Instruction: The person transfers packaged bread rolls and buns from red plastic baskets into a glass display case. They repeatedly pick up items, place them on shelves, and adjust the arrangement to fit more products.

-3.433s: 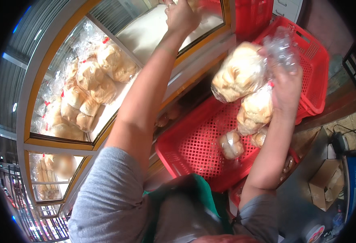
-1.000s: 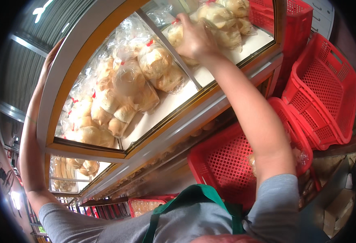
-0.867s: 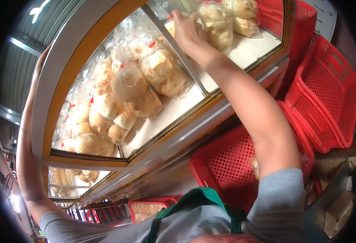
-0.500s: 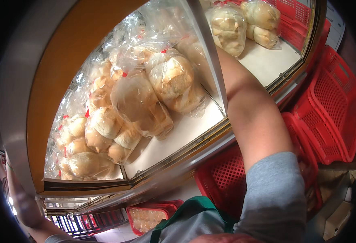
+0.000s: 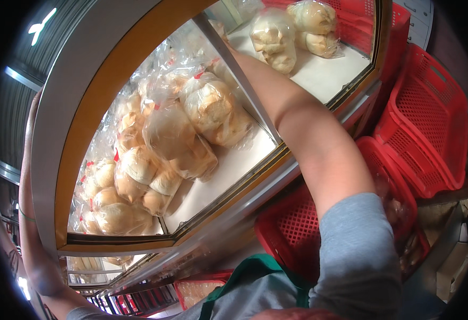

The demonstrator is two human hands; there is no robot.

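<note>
My right forearm [image 5: 308, 122] reaches through the open side of a display case, behind a pale upright post [image 5: 239, 69]. The hand at its end is hidden by the post and the bags, so its fingers do not show. Nearest to that arm is a clear bag of bread rolls [image 5: 215, 106] closed with red tape. Past the post, two more bagged breads [image 5: 274, 40] stand on the white shelf [image 5: 330, 74]. My left arm [image 5: 29, 213] runs up along the outside of the case's curved frame [image 5: 69, 133]; its fingers are hidden at the frame's edge.
Several bagged rolls [image 5: 122, 216] crowd the left part of the case. Red plastic crates [image 5: 431, 117] stack at the right, with another red crate [image 5: 287, 229] below the case edge. A red tray [image 5: 196, 290] of small pale items sits low down.
The view has tilted and shifted, so the case appears turned and more ceiling shows at left. My right arm reaches further in, up and left. My left arm stretches higher along the frame.
</note>
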